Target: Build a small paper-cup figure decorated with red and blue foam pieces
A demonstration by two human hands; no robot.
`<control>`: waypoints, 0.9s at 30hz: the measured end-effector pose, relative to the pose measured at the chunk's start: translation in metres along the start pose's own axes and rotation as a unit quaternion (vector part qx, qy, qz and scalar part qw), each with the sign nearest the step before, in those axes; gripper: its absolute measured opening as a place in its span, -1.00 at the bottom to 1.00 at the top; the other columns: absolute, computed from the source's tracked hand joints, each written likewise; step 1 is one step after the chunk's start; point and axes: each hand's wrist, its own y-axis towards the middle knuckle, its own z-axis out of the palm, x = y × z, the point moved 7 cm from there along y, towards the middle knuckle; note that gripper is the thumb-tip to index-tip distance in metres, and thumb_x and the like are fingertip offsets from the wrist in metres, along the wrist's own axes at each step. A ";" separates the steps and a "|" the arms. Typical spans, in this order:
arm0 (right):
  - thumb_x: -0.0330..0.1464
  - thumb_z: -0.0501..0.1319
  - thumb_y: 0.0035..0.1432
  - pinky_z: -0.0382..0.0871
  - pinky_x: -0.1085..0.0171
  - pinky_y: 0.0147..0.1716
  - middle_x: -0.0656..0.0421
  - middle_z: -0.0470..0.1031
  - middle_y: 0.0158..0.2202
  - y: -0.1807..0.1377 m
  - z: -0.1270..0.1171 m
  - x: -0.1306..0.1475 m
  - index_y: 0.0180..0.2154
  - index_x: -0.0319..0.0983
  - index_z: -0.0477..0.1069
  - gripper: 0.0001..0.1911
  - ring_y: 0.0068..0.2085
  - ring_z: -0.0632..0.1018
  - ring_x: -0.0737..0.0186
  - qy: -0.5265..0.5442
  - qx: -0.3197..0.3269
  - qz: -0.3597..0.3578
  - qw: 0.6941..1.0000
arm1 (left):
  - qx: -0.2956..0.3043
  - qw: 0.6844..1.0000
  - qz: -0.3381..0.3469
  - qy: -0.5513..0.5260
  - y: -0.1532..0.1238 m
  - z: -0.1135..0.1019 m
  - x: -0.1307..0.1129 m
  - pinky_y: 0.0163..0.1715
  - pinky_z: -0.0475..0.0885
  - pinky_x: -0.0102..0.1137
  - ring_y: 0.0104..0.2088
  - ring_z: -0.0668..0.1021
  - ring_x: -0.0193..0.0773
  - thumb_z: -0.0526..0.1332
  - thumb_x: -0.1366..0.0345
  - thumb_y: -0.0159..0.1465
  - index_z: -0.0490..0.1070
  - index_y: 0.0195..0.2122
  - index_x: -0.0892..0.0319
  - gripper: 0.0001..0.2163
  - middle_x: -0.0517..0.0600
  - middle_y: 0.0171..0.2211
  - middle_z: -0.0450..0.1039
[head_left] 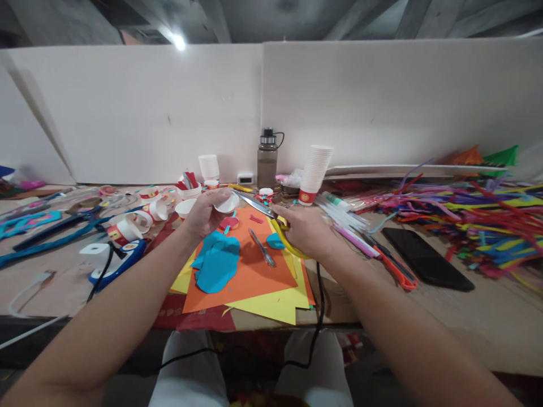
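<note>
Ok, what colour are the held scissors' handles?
The handles are yellow, best seen in the head view.

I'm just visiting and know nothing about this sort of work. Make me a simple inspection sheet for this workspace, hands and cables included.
Surface: brown tabletop; an orange sheet lies over yellow sheets in front of the person.
Job's things: white paper cup and yellow-handled scissors, blades close to the cup; contact unclear.
Clutter: blue cut-out on the orange sheet; cup stack, bottle, phone and colourful strips around it.
Hands: left hand holds the cup; right hand grips the scissors.
Cables: black cable hangs over the front edge; white cable at left.
Surroundings: white panels behind; bright light overhead.
</note>
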 end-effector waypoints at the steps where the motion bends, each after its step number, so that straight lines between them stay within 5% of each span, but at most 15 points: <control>1: -0.40 0.13 0.14 0.23 0.27 -0.31 0.05 0.62 -0.17 0.000 0.000 0.000 0.11 -0.13 0.42 -0.53 -0.22 0.57 0.11 -0.002 -0.001 -0.001 1.000 | -0.002 1.000 -0.001 -0.001 0.000 0.000 0.000 -0.63 0.33 -0.54 -0.57 0.43 -0.44 0.39 0.33 -0.02 0.44 -0.50 0.27 -0.84 -0.07 -0.57 0.42; 13: -0.39 0.16 0.11 0.20 0.29 -0.36 0.08 0.63 -0.25 -0.001 0.002 -0.002 0.07 -0.14 0.46 -0.55 -0.31 0.55 0.15 0.042 -0.006 -0.002 0.999 | 0.028 1.000 -0.010 -0.002 -0.003 0.007 -0.004 -0.72 0.16 -0.55 -0.64 0.32 -0.47 0.37 0.33 -0.01 0.41 -0.55 0.27 -0.84 -0.09 -0.63 0.33; 19: -0.33 0.14 0.15 0.15 0.36 -0.46 0.17 0.55 -0.45 -0.001 0.004 -0.012 -0.24 -0.24 0.53 -0.78 -0.46 0.44 0.30 0.194 -0.043 0.049 0.979 | 0.023 0.999 0.031 0.038 -0.003 0.008 -0.005 -0.44 0.39 -0.51 -0.45 0.50 -0.40 0.45 0.33 -0.06 0.49 -0.45 0.26 -0.81 -0.03 -0.45 0.50; 27: -0.29 0.17 0.12 0.23 0.37 -0.41 0.20 0.51 -0.36 0.000 0.001 -0.011 -0.05 -0.27 0.41 -0.65 -0.38 0.43 0.30 0.325 -0.062 0.071 0.941 | 0.015 0.975 0.144 0.167 -0.009 0.014 -0.009 -0.29 0.42 -0.41 -0.33 0.56 -0.27 0.45 0.25 -0.02 0.52 -0.35 0.20 -0.76 0.00 -0.37 0.58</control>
